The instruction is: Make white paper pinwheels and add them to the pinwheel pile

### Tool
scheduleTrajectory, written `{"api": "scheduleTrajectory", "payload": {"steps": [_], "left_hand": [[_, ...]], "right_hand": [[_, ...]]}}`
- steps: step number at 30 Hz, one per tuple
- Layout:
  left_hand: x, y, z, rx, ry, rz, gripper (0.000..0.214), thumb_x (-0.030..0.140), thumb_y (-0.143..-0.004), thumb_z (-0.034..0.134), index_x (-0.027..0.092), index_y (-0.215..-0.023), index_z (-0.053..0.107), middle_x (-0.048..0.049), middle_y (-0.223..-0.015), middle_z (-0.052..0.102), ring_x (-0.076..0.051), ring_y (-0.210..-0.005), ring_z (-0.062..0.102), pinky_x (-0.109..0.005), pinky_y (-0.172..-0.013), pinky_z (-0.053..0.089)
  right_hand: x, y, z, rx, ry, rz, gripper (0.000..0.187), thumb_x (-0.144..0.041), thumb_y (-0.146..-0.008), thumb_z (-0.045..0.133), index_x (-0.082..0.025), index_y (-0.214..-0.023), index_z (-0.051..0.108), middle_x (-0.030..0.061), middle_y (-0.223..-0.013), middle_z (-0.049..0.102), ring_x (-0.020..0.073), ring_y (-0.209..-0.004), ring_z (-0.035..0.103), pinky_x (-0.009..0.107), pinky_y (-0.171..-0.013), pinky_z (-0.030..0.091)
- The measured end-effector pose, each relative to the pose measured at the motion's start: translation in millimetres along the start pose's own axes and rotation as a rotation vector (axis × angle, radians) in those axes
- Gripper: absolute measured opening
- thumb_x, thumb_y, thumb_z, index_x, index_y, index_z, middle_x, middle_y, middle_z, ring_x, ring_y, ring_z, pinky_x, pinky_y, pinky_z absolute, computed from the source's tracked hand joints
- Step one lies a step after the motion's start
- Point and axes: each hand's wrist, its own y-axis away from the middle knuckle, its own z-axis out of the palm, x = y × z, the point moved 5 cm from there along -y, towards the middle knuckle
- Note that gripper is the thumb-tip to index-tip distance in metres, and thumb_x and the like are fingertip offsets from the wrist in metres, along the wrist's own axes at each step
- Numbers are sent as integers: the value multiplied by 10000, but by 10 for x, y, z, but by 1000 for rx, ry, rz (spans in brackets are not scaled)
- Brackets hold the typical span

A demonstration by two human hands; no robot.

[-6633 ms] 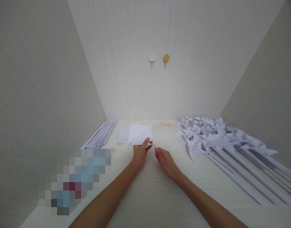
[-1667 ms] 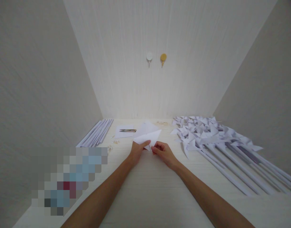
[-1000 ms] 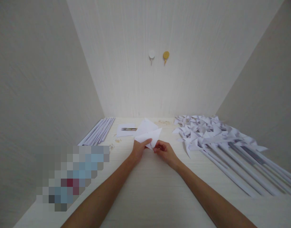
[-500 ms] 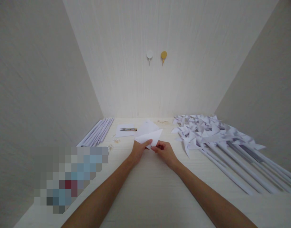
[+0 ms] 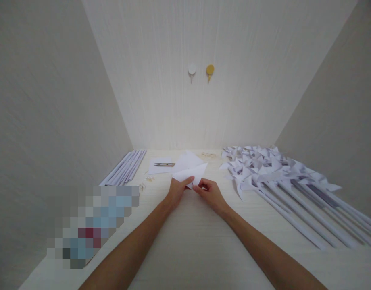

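A white sheet of paper point(image 5: 190, 161), creased and partly cut or folded, is held up in front of me over the table. My left hand point(image 5: 178, 190) grips its lower left, thumb on top and fingers beneath. At the lower right edge my right hand point(image 5: 207, 190) pinches with thumb and forefinger. A small dark line shows on the paper between the two hands; whether it is a slit or a thin object I cannot tell. Behind the left hand, a pair of thread snips point(image 5: 164, 164) lies on flat white paper point(image 5: 153, 170).
White paper pinwheels point(image 5: 264, 165) on rolled paper sticks point(image 5: 306, 213) are heaped at the right. More paper rolls point(image 5: 125, 167) lie at the left, beside a pixelated area. Small pale bits point(image 5: 149, 178) are scattered nearby. Two hooks point(image 5: 210, 69) hang on the back wall.
The view has shifted very slightly. Both hands stay at the paper, in nearly the same pose as before.
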Motion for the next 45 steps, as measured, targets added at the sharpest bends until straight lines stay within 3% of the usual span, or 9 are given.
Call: {"api": "scheduleTrajectory", "payload": {"steps": [18, 25, 32, 37, 45], "left_hand": [[22, 4, 37, -44, 28, 1, 383, 211, -538, 676, 133, -908, 619, -58, -828, 661, -178, -745, 588, -301, -678, 470], [-26, 11, 35, -60, -15, -30, 398, 248, -507, 705, 136, -879, 619, -49, -787, 659, -169, -692, 589, -288, -618, 479], [36, -64, -143, 194, 136, 42, 319, 343, -553, 664, 102, -751, 596, -39, -696, 625, -105, -585, 551, -208, -505, 444], [28, -90, -194, 217, 86, 22, 275, 307, -519, 682, 113, -694, 595, -2, -639, 592, -67, -515, 515, -162, -422, 388], [-5, -58, -44, 12, 41, -28, 339, 224, -477, 716, 139, -784, 602, -11, -695, 642, -100, -560, 553, -212, -502, 427]], "right_hand": [[-5, 5, -41, 77, 41, 12, 206, -321, -560, 629, -173, -524, 490, -18, -550, 503, 111, -536, 449, 237, -493, 349], [9, 0, -3, -33, 130, -19, 172, -303, -636, 550, -143, -654, 611, 2, -563, 541, 112, -517, 447, 248, -509, 350], [42, -5, -23, -2, 109, -3, 144, -273, -619, 559, -134, -626, 596, -6, -555, 528, 108, -519, 435, 240, -504, 334], [82, -4, -143, 203, -31, 50, 187, -272, -596, 593, -162, -495, 481, -57, -437, 412, 76, -440, 364, 218, -443, 269], [116, 6, -206, 344, -515, 135, 170, -251, -541, 657, -161, -555, 514, -67, -458, 451, 49, -438, 378, 188, -434, 278]]}}
